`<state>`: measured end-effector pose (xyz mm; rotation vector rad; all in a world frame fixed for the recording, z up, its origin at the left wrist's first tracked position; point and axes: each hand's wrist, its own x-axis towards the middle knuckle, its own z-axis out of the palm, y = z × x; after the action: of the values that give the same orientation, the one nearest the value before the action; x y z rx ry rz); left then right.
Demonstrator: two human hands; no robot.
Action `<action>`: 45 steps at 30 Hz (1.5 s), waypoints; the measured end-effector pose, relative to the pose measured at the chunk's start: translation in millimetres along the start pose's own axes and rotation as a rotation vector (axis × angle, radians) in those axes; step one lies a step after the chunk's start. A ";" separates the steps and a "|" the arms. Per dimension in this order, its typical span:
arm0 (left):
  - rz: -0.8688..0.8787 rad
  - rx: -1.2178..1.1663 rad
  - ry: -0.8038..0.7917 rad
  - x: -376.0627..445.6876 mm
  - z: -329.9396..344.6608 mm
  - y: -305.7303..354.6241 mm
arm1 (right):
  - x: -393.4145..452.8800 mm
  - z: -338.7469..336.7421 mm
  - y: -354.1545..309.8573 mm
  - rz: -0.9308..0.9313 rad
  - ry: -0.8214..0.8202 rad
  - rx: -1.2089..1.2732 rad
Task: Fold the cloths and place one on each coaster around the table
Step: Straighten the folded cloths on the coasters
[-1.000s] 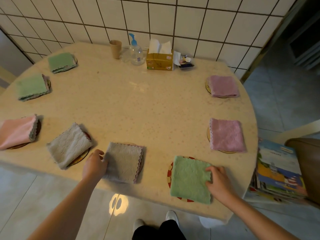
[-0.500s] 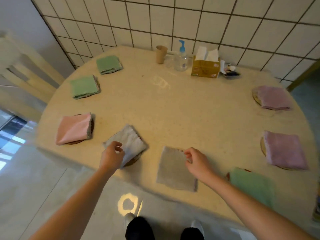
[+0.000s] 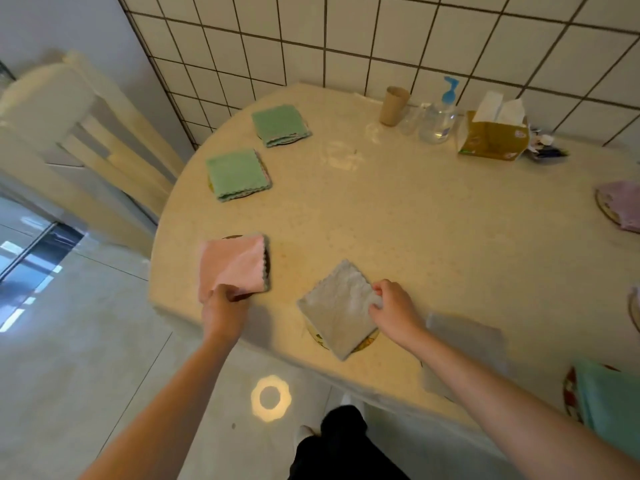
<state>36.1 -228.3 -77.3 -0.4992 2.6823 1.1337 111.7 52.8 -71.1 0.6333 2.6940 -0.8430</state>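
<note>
Folded cloths lie on coasters around the round beige table (image 3: 433,230). My left hand (image 3: 225,306) grips the near corner of the pink cloth (image 3: 233,265), which covers a dark coaster (image 3: 267,258). My right hand (image 3: 393,306) pinches the right edge of a grey cloth (image 3: 337,306) set diagonally on a yellow patterned coaster (image 3: 318,337). Another grey cloth (image 3: 464,344) lies behind my right forearm. Two green cloths (image 3: 237,173) (image 3: 278,123) sit at the far left. A teal-green cloth (image 3: 609,400) and a purple cloth (image 3: 621,206) show at the right edge.
Against the tiled wall stand a paper cup (image 3: 393,105), a clear pump bottle (image 3: 438,116) and a tissue box (image 3: 493,136). A pale wooden chair (image 3: 86,140) stands left of the table. My feet are on the tiled floor (image 3: 104,358) below the table edge.
I have turned and shifted left along the table. My left hand moved from the diagonal grey cloth to the pink cloth; my right hand moved from the other grey cloth to the diagonal one.
</note>
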 end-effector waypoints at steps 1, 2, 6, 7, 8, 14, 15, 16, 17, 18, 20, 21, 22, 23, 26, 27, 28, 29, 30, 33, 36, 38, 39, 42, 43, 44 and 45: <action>-0.017 0.009 0.031 8.1 -2.3 -1.9 | 7.3 0.5 -4.5 0.004 0.019 -0.016; -0.047 0.030 0.057 18.3 -4.6 -3.6 | 16.2 2.4 -9.4 0.014 0.025 -0.033; -0.150 0.123 0.071 45.1 -8.5 -6.3 | 40.3 12.9 -17.4 0.126 -0.094 -0.060; -0.178 0.135 0.061 50.9 -9.0 -5.2 | 45.1 16.4 -18.3 0.130 -0.117 -0.089; -0.203 0.150 0.046 57.3 -9.0 -4.9 | 48.9 18.6 -19.3 0.137 -0.132 -0.121; -0.289 0.286 0.000 76.2 -4.9 0.0 | 59.7 23.5 -19.8 0.234 -0.143 -0.171; -0.309 0.284 0.002 78.9 -4.3 0.3 | 61.2 22.4 -21.5 0.258 -0.154 -0.155; -0.330 0.278 0.002 83.7 -4.9 1.1 | 63.7 22.9 -23.3 0.281 -0.168 -0.138; -0.358 0.261 -0.001 86.8 -6.0 2.3 | 64.3 22.4 -25.2 0.307 -0.189 -0.124; -0.386 0.242 -0.004 91.4 -7.7 3.7 | 64.7 21.3 -28.6 0.330 -0.208 -0.113; -0.433 0.222 -0.007 100.4 -12.2 6.0 | 66.4 18.7 -34.1 0.364 -0.239 -0.100; -0.442 0.231 -0.010 104.6 -14.6 5.6 | 67.6 17.2 -35.8 0.373 -0.254 -0.092; -0.435 0.245 -0.019 109.0 -17.8 4.1 | 67.0 15.3 -38.6 0.380 -0.261 -0.086; -0.419 0.249 -0.031 113.6 -20.1 1.0 | 66.8 12.7 -41.2 0.385 -0.261 -0.081; -0.367 0.210 -0.084 124.8 -27.5 -11.5 | 60.4 9.0 -48.1 0.374 -0.239 -0.027; -0.352 0.198 -0.101 126.5 -28.6 -13.7 | 57.0 7.5 -50.3 0.358 -0.239 0.007; -0.335 0.185 -0.118 126.8 -30.9 -13.7 | 52.5 6.6 -53.4 0.342 -0.246 0.039; -0.322 0.158 -0.133 125.6 -33.2 -12.3 | 48.3 6.5 -56.3 0.322 -0.254 0.062; -0.313 0.123 -0.141 124.0 -35.1 -9.6 | 44.4 5.6 -58.2 0.288 -0.255 0.071; -0.286 0.003 -0.162 123.3 -40.2 -4.1 | 33.6 2.3 -63.2 0.182 -0.246 0.104; -0.171 -0.103 -0.245 123.1 -47.8 1.5 | 21.0 -3.0 -66.5 0.198 -0.222 0.422; -0.086 -0.157 -0.356 123.7 -54.1 6.9 | 10.0 -2.3 -65.7 0.295 -0.184 0.768; -0.055 -0.199 -0.417 125.0 -57.2 9.2 | 5.7 2.3 -62.1 0.355 -0.157 0.913; -0.053 -0.340 -0.544 134.4 -63.4 12.1 | -6.7 27.8 -44.5 0.526 -0.080 1.176; -0.066 -0.336 -0.561 137.9 -63.3 10.3 | -10.8 36.3 -39.8 0.574 -0.067 1.196; -0.073 -0.305 -0.568 141.8 -62.1 6.5 | -14.0 43.5 -35.4 0.617 -0.053 1.184; -0.080 -0.254 -0.568 144.7 -61.0 2.7 | -16.5 48.5 -32.6 0.645 -0.041 1.172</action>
<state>-101.4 -304.3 -76.4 -0.2619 2.0331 1.3552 115.8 -5.3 -88.5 1.5180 1.4930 -2.0773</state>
